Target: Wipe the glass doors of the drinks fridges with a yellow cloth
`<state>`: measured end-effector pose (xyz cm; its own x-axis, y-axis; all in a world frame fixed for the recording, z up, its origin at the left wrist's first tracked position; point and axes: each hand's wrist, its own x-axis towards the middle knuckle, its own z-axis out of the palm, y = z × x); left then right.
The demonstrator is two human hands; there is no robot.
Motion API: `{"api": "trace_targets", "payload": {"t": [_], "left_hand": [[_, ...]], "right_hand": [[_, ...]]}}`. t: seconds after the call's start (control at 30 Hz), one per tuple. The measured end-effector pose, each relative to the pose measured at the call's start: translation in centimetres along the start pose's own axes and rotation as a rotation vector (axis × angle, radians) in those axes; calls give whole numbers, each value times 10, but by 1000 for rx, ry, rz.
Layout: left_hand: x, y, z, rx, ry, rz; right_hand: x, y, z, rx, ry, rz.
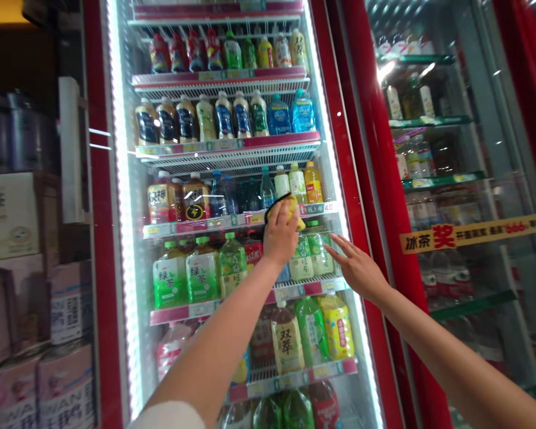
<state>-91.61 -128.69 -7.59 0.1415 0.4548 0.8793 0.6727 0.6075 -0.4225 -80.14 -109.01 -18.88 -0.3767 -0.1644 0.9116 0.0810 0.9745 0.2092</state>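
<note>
My left hand (280, 235) holds a yellow cloth (300, 221) with a dark edge against the glass door of a lit drinks fridge, in front of the middle shelf's price strip (205, 224). My right hand (356, 268) is to the right and a little lower, with its fingers spread near the door's right side and nothing in it. Behind the glass, green tea bottles (202, 271) stand on the shelf below the strip. An orange bottle (313, 183) stands above and right of the cloth.
Red door frames (384, 238) run beside a second fridge on the right, which bears a yellow sign strip (473, 233). Stacked cartons (9, 214) and boxes (67, 381) are at the left. More bottles (224, 116) fill the upper shelves.
</note>
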Motion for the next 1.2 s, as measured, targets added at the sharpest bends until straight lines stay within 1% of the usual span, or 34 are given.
{"api": "trace_targets", "payload": {"t": [0.07,0.1,0.17,0.2,0.23,0.27,0.3,0.37,0.43,0.47,0.5,0.57,0.63,0.67,0.7,0.73,0.8,0.87,0.9,0.93,0.97,1.03,1.1,1.13,1.17,1.2], "left_hand": [[-20,14,8,-9,-84,178],[-33,14,10,-11,-117,259],[-52,5,8,-20,-163,399],[-55,-2,6,-20,-174,436],[-52,-9,3,-17,-175,439],[-44,-14,1,-10,-164,409],[-31,-16,0,5,-138,341],[-1,-10,2,32,-63,181],[21,6,10,33,-21,95],[25,15,14,25,-23,101],[25,22,19,12,-43,147],[15,31,27,-22,-120,340],[3,32,31,-51,-195,555],[1,31,32,-56,-215,622],[2,31,32,-54,-222,647],[6,33,33,-46,-217,631],[21,44,35,-22,-184,518],[37,63,41,-5,-138,395],[44,74,45,-2,-120,366],[50,84,49,-4,-110,370],[55,92,53,-10,-108,405],[66,101,60,-37,-127,522],[79,101,62,-69,-163,628],[87,98,61,-80,-173,650],[94,94,60,-85,-172,641],[100,91,58,-85,-156,600]], "right_hand": [[-9,8,2,25,8,-18],[-14,12,3,33,12,-28],[-20,17,4,41,15,-45],[-22,19,4,43,12,-51],[-22,21,3,47,5,-54],[-22,23,2,50,-1,-50],[-22,25,1,54,-6,-40],[-21,29,0,62,-10,-2],[-23,35,-1,74,-7,35],[-25,37,0,83,-8,44],[-28,40,0,94,-10,46],[-33,46,2,121,-20,35],[-37,50,3,148,-36,21],[-38,52,4,160,-42,16],[-38,54,4,170,-45,12],[-38,55,4,180,-46,9],[-37,57,3,192,-43,9],[-37,59,2,194,-37,18],[-39,59,1,191,-33,24],[-41,60,1,187,-27,31],[-45,61,1,180,-21,37],[-53,64,0,166,-3,46],[-61,66,-1,155,24,62],[-64,67,-2,151,39,72],[-66,68,-3,149,53,82],[-67,68,-5,146,64,91]]}}
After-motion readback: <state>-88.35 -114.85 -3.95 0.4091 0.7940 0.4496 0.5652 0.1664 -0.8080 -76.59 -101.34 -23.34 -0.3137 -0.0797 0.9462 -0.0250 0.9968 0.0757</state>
